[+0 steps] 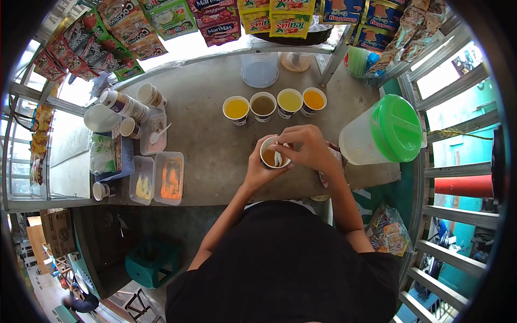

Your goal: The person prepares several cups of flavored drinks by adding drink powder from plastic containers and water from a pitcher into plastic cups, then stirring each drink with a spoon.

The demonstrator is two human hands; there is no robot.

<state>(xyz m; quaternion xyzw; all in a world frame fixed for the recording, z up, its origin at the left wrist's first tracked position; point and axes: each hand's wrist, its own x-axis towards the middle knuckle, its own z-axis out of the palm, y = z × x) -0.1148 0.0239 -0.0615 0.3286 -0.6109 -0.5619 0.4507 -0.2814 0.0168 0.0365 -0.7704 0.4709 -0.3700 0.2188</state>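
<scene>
Step in hand: stirring the amber drink, judged from the spoon standing in it.
Left grip (pixel 260 168): closed around the paper cup (pixel 268 156), fingers and thumb at its sides.
Right grip (pixel 306 146): closed in a pinch on the white spoon (pixel 278 158), directly over the cup mouth.
Cup position: within the left grip, below the right fingertips; mouth upward, above the worktop (pixel 207 145). Base contact: cannot tell.
Spoon position: upper end at the right fingertips, lower part inside the cup.
Move requirement: a further stirring stroke would call for a steady cup and a spoon tip kept below the rim.
Beyond both grips: four filled cups (pixel 263 106) in a row.
Right of right grip: jug with green lid (pixel 401 129).
Left of left grip: tray with orange residue (pixel 170 180).
</scene>
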